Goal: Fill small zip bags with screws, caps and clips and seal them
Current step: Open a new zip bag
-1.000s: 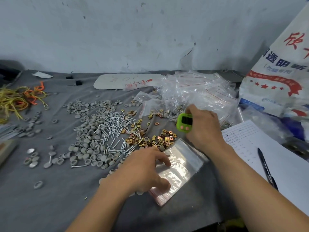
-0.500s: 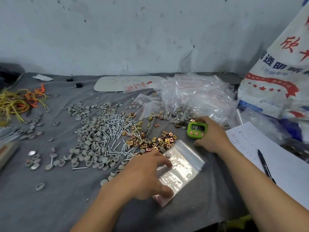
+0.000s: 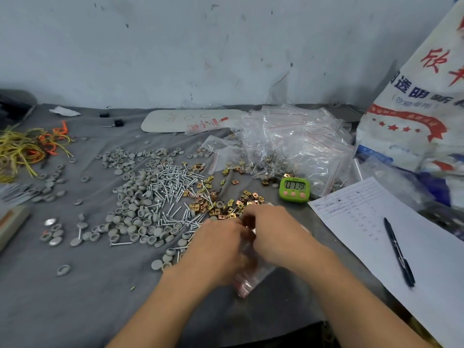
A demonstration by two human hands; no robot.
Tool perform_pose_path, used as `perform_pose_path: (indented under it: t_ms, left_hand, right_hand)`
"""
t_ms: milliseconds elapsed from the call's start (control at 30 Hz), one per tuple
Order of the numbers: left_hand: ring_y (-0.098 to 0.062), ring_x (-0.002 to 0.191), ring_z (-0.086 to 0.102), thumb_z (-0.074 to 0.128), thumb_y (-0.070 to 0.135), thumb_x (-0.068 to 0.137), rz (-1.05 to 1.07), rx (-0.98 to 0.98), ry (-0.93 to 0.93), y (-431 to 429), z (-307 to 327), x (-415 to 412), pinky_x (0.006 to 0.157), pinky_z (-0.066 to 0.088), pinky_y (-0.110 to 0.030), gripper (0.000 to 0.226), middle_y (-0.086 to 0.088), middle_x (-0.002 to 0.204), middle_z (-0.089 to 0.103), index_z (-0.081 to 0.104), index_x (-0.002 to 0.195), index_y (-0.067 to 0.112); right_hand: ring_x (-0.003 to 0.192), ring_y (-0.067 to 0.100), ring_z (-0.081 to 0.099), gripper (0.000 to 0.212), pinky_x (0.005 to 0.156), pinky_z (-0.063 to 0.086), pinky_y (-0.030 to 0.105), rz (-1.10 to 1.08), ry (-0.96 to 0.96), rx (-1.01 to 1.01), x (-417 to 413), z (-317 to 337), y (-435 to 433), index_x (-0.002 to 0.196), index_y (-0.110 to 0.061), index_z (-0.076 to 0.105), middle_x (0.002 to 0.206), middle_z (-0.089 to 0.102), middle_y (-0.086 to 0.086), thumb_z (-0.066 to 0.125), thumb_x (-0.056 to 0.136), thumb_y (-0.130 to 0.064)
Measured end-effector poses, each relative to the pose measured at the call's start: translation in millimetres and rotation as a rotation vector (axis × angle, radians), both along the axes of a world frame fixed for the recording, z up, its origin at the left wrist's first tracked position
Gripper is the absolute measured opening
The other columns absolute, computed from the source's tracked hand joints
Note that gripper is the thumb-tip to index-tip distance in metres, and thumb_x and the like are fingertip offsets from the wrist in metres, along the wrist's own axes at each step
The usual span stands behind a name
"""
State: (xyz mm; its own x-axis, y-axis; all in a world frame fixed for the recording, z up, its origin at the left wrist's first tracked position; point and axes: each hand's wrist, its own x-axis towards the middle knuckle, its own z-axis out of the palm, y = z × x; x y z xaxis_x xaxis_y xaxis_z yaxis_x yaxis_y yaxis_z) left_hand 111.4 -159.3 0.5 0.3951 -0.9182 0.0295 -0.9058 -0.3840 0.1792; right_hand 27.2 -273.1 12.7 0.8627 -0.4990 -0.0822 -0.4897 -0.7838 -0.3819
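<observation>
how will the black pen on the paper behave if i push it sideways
The black pen looks slim and round, so it would probably roll. It lies flat on a smooth paper sheet, so it likely slides easily too.

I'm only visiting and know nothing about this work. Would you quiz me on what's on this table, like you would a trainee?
1. True or false: the pen lies on the paper sheet.
2. What lies between the grey caps and the gold clips? A) screws B) pen C) paper sheet
3. What colour is the timer that stands beside the pile of filled bags?
Key: 1 true; 2 A; 3 green.
</observation>
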Motion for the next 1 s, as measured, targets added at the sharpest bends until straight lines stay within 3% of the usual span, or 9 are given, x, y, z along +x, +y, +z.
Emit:
perform_pose_path:
  t_ms: [67,200,400,533,600,667,767,900,1000]
  left_hand:
    - [-0.016,0.112,0.062,0.065,0.044,0.082,-0.026,0.019,0.068,1.7,-0.4,0.7,0.100,0.047,-0.037,0.041,0.015,0.133,0.062,0.070,0.122,0.036]
    - [-0.009,0.111,0.059,0.072,0.060,0.057,-0.076,0.106,0.217,12.6,1.1,5.3,0.095,0.052,-0.034,0.075,0.025,0.131,0.053,0.062,0.129,0.042]
    - [-0.009,0.086,0.063,0.077,0.029,0.076,0.032,-0.083,0.310,2.2,-9.6,-1.7,0.079,0.050,-0.025,0.024,0.013,0.096,0.071,0.079,0.099,0.037]
    - [-0.012,0.089,0.067,0.072,0.028,0.086,0.166,-0.208,0.329,0.2,-17.1,-4.5,0.083,0.052,-0.029,0.012,0.009,0.096,0.075,0.079,0.093,0.034]
    - [-0.010,0.087,0.065,0.071,0.029,0.090,0.252,-0.300,0.340,-1.7,-16.2,-4.1,0.082,0.048,-0.026,0.009,0.012,0.094,0.072,0.075,0.084,0.034]
    - [-0.003,0.081,0.061,0.072,0.028,0.092,0.285,-0.345,0.375,-2.9,-14.9,-0.7,0.079,0.045,-0.024,0.021,0.017,0.090,0.067,0.066,0.074,0.038]
    - [0.006,0.074,0.061,0.077,0.029,0.087,0.279,-0.328,0.399,1.2,-9.8,4.1,0.071,0.046,-0.020,0.020,0.023,0.079,0.067,0.071,0.070,0.039]
    - [0.007,0.069,0.062,0.077,0.028,0.085,0.278,-0.389,0.412,13.4,-4.7,10.4,0.054,0.039,-0.009,0.012,0.027,0.069,0.068,0.078,0.075,0.034]
    - [0.004,0.071,0.064,0.079,0.029,0.084,0.223,-0.348,0.453,22.6,-0.4,14.7,0.057,0.045,-0.010,0.008,0.024,0.074,0.070,0.079,0.080,0.035]
  right_hand:
    - [0.093,0.020,0.064,0.037,0.061,0.041,0.024,0.041,0.046,-0.010,-4.0,-1.5,0.7,0.117,-0.032,0.067,0.106,0.068,-0.004,0.069,0.086,-0.012]
    - [0.109,0.021,0.061,0.038,0.078,0.041,0.022,0.109,0.061,0.004,-8.6,-2.8,-7.4,0.124,-0.031,0.066,0.123,0.060,-0.003,0.067,0.090,-0.015]
    - [0.115,0.020,0.058,0.046,0.088,0.047,0.025,0.148,0.112,0.035,-9.6,2.8,-12.7,0.129,-0.034,0.065,0.132,0.057,-0.002,0.069,0.086,-0.018]
    - [0.095,0.014,0.059,0.046,0.063,0.042,0.015,0.184,0.154,0.102,-12.5,10.5,-18.0,0.129,-0.034,0.064,0.123,0.065,-0.004,0.065,0.087,-0.014]
    - [0.092,0.014,0.062,0.053,0.067,0.050,0.020,0.211,0.155,0.185,-16.7,14.4,-20.4,0.130,-0.037,0.059,0.116,0.066,-0.007,0.071,0.082,-0.018]
    - [0.094,0.014,0.063,0.063,0.078,0.055,0.030,0.215,0.174,0.165,-17.7,14.5,-18.4,0.129,-0.039,0.056,0.111,0.063,-0.009,0.082,0.073,-0.026]
    - [0.081,0.012,0.061,0.056,0.064,0.051,0.029,0.200,0.174,0.033,-9.1,6.9,-11.7,0.112,-0.036,0.066,0.093,0.059,-0.012,0.091,0.062,-0.035]
    - [0.066,-0.002,0.055,0.029,0.055,0.041,0.023,0.211,0.206,0.079,-2.9,1.6,-11.3,0.084,-0.028,0.072,0.077,0.061,-0.014,0.092,0.063,-0.034]
    - [0.069,0.002,0.057,0.020,0.056,0.040,0.022,0.202,0.220,0.087,-1.8,0.8,-10.9,0.071,-0.033,0.066,0.073,0.063,-0.014,0.086,0.072,-0.029]
